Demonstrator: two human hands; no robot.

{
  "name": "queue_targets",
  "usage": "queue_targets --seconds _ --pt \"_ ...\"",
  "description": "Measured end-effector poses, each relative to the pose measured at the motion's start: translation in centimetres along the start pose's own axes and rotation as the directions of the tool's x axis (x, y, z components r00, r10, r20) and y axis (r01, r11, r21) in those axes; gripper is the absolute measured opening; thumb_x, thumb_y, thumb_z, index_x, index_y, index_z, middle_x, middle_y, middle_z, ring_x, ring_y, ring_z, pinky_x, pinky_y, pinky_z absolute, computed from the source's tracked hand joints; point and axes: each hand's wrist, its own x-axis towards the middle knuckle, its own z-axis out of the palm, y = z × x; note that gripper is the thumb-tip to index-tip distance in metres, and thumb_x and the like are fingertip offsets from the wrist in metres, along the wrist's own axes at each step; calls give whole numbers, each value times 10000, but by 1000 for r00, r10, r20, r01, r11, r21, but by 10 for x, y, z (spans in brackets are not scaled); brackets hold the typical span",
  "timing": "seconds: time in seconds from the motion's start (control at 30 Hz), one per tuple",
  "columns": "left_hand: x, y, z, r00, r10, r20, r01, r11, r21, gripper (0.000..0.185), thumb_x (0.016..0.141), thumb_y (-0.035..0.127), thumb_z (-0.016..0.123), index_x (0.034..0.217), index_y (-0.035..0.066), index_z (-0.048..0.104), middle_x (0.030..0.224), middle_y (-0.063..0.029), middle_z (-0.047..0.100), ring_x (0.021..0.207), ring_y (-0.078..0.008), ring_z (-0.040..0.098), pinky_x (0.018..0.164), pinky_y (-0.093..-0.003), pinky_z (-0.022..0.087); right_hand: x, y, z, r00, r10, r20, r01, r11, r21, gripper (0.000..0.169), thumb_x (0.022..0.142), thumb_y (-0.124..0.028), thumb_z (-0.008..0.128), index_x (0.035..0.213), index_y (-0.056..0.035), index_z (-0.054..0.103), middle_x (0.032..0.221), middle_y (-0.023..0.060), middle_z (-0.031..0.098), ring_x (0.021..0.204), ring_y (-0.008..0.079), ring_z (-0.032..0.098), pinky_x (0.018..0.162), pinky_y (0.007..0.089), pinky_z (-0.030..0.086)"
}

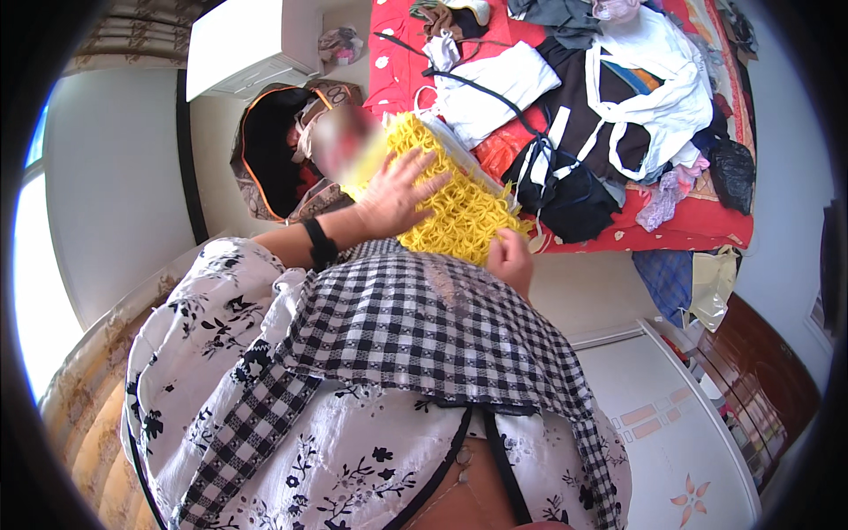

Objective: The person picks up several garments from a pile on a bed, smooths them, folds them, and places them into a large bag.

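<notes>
A yellow openwork knitted or crocheted piece (457, 215) lies in front of me at the near left corner of the bed. My left hand (401, 189), with a black band on its wrist, rests on it palm down, fingers spread. My right hand (511, 260) is at its near right edge with the fingers curled; whether they pinch the yellow edge cannot be told. White fabric shows along the far side of the yellow piece. A blurred patch hides what is beside its left end.
A patterned bag (265, 192) gapes at the left, below a white cabinet (245, 40). Across the red bedspread (702, 232) lie a folded white cloth (497, 89), a white garment with straps (669, 99), black clothing (576, 205) and a black plastic bag (731, 173).
</notes>
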Motion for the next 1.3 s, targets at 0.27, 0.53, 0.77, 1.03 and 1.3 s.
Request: queue_targets --seconds 0.27,0.53,0.77,1.03,1.3 --pt "15 -23 70 910 120 396 -200 965 168 750 881 541 552 1533 298 271 1613 -111 166 1486 -338 131 1118 -678 102 28 67 63 782 107 614 -298 929 218 590 828 -221 714 1350 -40 507 1036 143 656 825 223 648 736 354 525" --pt "4 -18 23 911 22 413 -46 998 47 752 856 403 667 1509 264 320 1572 -176 230 1463 -400 157 1104 -709 127 203 139 -89 898 259 -357 -207 962 177 309 827 -132 682 1092 20 635 945 153 703 894 259 684 815 358 524" --pt "23 15 -41 998 49 -47 -60 964 -259 599 842 250 704 1375 87 483 1250 -224 558 1144 -410 541 986 -471 439 316 239 -148 764 622 -170 -554 768 320 390 762 -242 766 1029 10 635 696 60 592 510 178 535 455 310 407" --pt "141 20 -18 966 -83 -243 -34 897 -440 156 843 131 656 953 21 663 883 -165 665 847 -350 638 773 -423 512 287 175 -169 857 479 -190 -442 873 207 306 809 -266 756 975 -35 645 666 11 549 542 101 487 411 259 337" --pt "264 55 21 995 -93 -19 71 860 -506 300 831 151 656 1104 29 641 920 -161 681 814 -298 670 735 -387 526 282 186 -121 873 413 -259 -333 894 300 221 816 -128 616 946 51 631 698 142 624 654 243 613 645 388 467"
